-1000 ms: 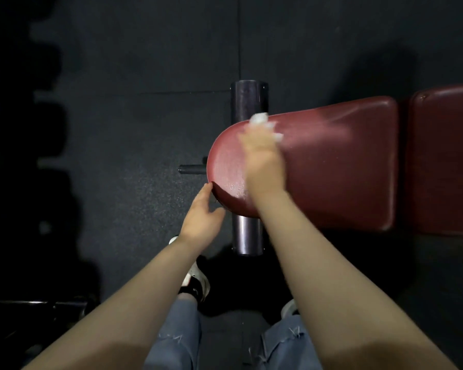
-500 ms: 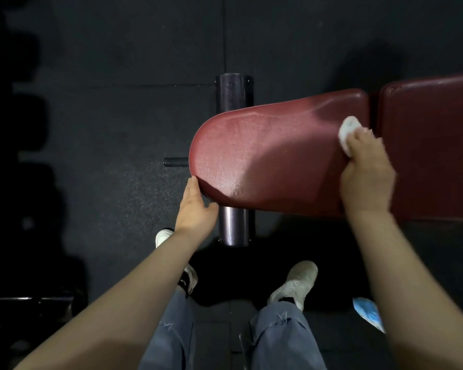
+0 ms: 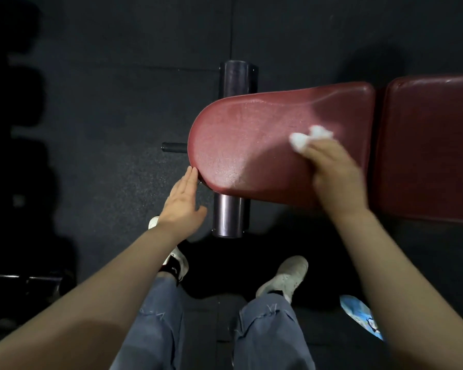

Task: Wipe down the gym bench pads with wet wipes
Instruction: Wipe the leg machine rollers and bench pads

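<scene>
Right hand (image 3: 334,174) fingers pressing wet wipe (image 3: 309,138) on seat pad (image 3: 251,134), left hand (image 3: 182,201) fingers together, touching pad's rounded edge

Right hand (image 3: 334,172) motion-blurred; fingers cover most of wet wipe (image 3: 309,138), grip unclear. Second bench pad (image 3: 433,145) cut by right edge. Cylindrical bar (image 3: 231,209) mid-section hidden beneath seat pad (image 3: 251,140). Blue packet (image 3: 358,313) on floor partly behind right forearm, print unreadable. Left side of view too dark: shapes (image 3: 19,102) unidentifiable. Left shoe (image 3: 178,259) mostly hidden by left forearm.
</scene>
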`<state>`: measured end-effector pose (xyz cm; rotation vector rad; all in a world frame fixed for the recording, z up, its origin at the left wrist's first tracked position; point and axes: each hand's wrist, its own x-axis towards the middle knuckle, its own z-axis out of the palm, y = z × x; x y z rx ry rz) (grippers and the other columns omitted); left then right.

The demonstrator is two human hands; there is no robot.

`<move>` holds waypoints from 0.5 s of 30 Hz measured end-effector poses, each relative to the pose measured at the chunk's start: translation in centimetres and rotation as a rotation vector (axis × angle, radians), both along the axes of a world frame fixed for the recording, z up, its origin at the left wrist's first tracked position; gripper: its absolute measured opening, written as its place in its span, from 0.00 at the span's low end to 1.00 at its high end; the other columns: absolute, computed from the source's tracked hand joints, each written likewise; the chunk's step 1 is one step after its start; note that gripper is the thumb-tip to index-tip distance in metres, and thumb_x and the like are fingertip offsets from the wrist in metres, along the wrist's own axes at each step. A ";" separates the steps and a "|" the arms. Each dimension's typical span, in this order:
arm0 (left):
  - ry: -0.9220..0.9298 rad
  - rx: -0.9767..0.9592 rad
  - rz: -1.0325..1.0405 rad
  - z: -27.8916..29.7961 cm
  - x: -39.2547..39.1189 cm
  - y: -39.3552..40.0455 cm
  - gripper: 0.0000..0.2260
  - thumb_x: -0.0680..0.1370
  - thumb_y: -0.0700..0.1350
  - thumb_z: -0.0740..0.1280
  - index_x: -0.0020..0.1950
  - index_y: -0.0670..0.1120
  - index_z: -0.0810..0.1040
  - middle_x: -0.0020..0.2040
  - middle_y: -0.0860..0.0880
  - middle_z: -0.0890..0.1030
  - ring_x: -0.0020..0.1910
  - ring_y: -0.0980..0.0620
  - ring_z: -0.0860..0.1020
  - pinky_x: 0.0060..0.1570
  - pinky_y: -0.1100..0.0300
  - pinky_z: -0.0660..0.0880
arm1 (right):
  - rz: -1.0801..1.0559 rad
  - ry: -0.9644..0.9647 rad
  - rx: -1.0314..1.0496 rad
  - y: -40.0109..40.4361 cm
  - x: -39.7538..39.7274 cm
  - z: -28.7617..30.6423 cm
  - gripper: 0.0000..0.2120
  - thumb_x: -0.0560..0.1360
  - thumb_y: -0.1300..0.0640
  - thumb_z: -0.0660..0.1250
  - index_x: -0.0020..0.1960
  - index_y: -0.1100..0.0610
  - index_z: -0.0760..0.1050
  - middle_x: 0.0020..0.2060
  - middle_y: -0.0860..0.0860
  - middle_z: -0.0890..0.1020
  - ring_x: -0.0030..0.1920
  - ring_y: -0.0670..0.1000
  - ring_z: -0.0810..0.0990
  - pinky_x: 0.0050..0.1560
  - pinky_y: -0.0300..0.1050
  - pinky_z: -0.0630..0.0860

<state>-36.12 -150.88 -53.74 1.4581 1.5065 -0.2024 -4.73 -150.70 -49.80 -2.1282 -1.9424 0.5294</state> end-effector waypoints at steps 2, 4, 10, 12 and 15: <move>0.004 0.022 0.020 -0.2 0.4 0.0 0.40 0.76 0.40 0.64 0.82 0.51 0.43 0.82 0.54 0.45 0.80 0.54 0.46 0.78 0.55 0.49 | -0.193 -0.097 0.066 -2.6 2.7 0.9 0.21 0.72 0.71 0.58 0.60 0.60 0.80 0.60 0.56 0.81 0.61 0.59 0.78 0.68 0.49 0.69; 0.006 0.034 0.030 -0.5 0.6 -0.1 0.40 0.76 0.40 0.64 0.82 0.50 0.43 0.82 0.53 0.46 0.80 0.55 0.47 0.77 0.56 0.49 | -0.334 -0.069 0.120 -3.0 0.1 0.5 0.21 0.72 0.72 0.58 0.61 0.61 0.80 0.61 0.57 0.80 0.63 0.59 0.78 0.68 0.47 0.70; 0.004 0.014 0.093 -1.0 -0.5 0.1 0.37 0.76 0.41 0.65 0.81 0.52 0.50 0.81 0.53 0.56 0.79 0.54 0.54 0.76 0.57 0.54 | 0.052 0.309 -0.296 3.2 -17.4 -3.7 0.20 0.80 0.66 0.56 0.71 0.58 0.71 0.73 0.52 0.68 0.74 0.49 0.63 0.73 0.37 0.57; 0.058 -0.034 0.106 -1.1 -1.2 0.1 0.35 0.77 0.42 0.65 0.81 0.51 0.52 0.81 0.52 0.57 0.79 0.53 0.56 0.76 0.54 0.57 | 0.239 0.328 -0.348 3.5 -18.0 -4.1 0.20 0.82 0.60 0.53 0.71 0.53 0.70 0.75 0.50 0.65 0.74 0.46 0.62 0.70 0.35 0.59; 0.050 -0.034 0.041 -0.8 -1.9 -0.2 0.36 0.77 0.40 0.63 0.81 0.53 0.51 0.81 0.53 0.54 0.79 0.53 0.55 0.77 0.52 0.56 | 0.173 0.223 -0.203 0.3 -11.7 -2.8 0.19 0.80 0.58 0.57 0.68 0.50 0.75 0.70 0.46 0.72 0.72 0.45 0.67 0.67 0.29 0.60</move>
